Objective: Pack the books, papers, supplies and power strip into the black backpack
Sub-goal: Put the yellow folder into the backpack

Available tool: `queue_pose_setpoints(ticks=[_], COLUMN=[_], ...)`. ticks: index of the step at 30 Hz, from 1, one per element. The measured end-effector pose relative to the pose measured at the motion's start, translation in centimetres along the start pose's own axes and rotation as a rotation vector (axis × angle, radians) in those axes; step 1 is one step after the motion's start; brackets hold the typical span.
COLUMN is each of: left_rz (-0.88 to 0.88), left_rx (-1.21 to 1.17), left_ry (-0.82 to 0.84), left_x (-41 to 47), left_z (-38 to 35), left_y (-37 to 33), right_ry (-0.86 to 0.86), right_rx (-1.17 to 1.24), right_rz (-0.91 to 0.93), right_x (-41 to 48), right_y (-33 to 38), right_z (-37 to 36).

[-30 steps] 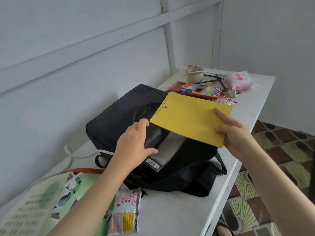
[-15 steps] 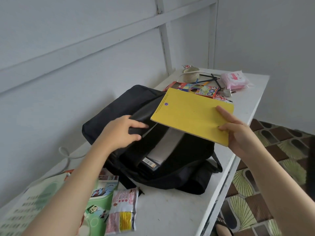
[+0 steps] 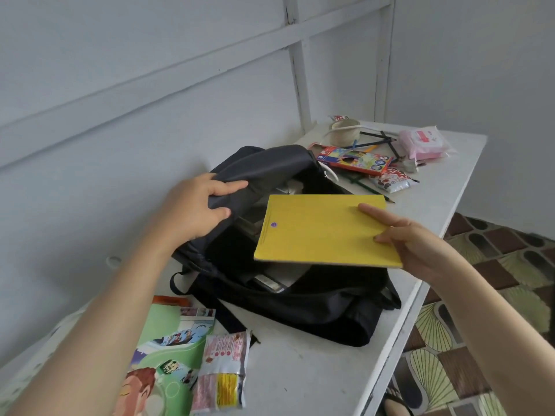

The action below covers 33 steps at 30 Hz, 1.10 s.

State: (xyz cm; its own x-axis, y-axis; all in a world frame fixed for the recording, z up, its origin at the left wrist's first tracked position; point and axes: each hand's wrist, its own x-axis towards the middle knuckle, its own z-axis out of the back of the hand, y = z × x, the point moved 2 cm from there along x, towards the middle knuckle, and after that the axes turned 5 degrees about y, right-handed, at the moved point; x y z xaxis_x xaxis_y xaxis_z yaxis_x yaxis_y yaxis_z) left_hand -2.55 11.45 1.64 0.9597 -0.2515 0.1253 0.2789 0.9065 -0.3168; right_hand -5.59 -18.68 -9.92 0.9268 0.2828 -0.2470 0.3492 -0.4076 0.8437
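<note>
The black backpack (image 3: 315,310) lies open on the white table (image 3: 315,370). My left hand (image 3: 195,205) grips the bag's upper flap and holds it lifted. My right hand (image 3: 411,238) pinches the right edge of a yellow notebook (image 3: 321,229), which hovers flat over the bag's opening. Books with pale edges and a barcode show inside the bag (image 3: 276,283) beneath it.
A green picture book (image 3: 168,355) and a snack packet (image 3: 222,376) lie at the near left. At the far end are a coloured-pencil box (image 3: 354,160), loose pencils (image 3: 378,139), a tape roll (image 3: 345,130), a pink packet (image 3: 423,144) and another wrapper (image 3: 393,181). Patterned floor lies right of the table edge.
My left hand moved from the bag's inside up to the flap and pulled it higher. The yellow notebook came down flatter and closer over the opening.
</note>
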Motion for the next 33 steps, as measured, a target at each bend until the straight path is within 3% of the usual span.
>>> queue_pose_setpoints(ticks=[6,11,16,18,21,23,27,33], left_rz=[-0.043,-0.061,-0.062,-0.053,-0.052,-0.054,-0.049,-0.061], left_rx=[-0.031,-0.041,-0.06,-0.088,-0.111,-0.124,-0.144,-0.118], left_ry=[-0.015,-0.012,-0.001,0.005,0.017,0.023,0.024,0.031], left_x=[-0.3,-0.3,-0.3,-0.3,-0.3,-0.3,-0.2,-0.5], left_z=[0.3,0.2,0.1,0.2,0.2,0.2,0.4,0.5], left_y=[0.1,0.3,0.6,0.8,1.1,1.2,1.2,1.0], right_ry=[0.033,0.154,-0.084,-0.199,-0.353,-0.309,-0.038,-0.049], right_rx=[0.194,-0.207,-0.572,-0.815,-1.388,-1.611,-1.825,-1.859], right_rz=[0.059,-0.059,0.081,0.198,0.538,0.678,0.608,0.561], right_x=[2.7,4.6,8.0,8.4,7.7,7.4,8.0,10.3], right_y=[-0.3,-0.4,-1.1,-2.2,-3.9,-4.8,-5.8,-5.3], right_z=[-4.6,-7.4,-9.1,-9.5,-9.6,-9.7,-10.3,-12.0])
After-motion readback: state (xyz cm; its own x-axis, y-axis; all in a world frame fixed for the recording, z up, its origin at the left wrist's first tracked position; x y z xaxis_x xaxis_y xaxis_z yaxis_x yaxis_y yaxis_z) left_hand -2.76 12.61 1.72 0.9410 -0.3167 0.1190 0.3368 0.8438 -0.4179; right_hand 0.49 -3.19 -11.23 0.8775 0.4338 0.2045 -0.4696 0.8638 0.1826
